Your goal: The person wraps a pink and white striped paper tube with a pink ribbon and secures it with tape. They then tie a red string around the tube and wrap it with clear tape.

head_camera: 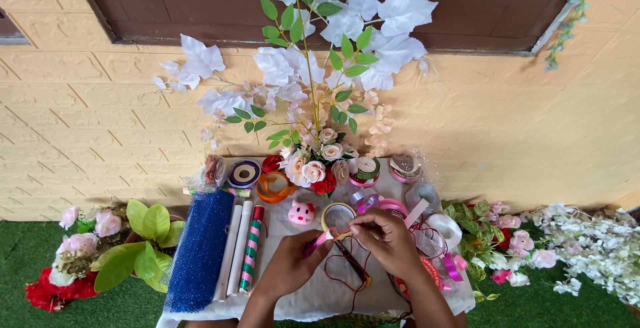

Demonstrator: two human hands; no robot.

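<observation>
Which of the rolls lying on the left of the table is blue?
The wide mesh roll at the far left; the two plain white rolls and the striped roll lie beside it.

Probably a home craft corner for flower arranging: a cloth-covered counter (313,295) crowded with ribbon spools (244,173) and artificial roses (313,168) stands on green artificial turf (547,308) against a cream embossed wall (87,115) below a dark wooden window frame (200,8).
</observation>
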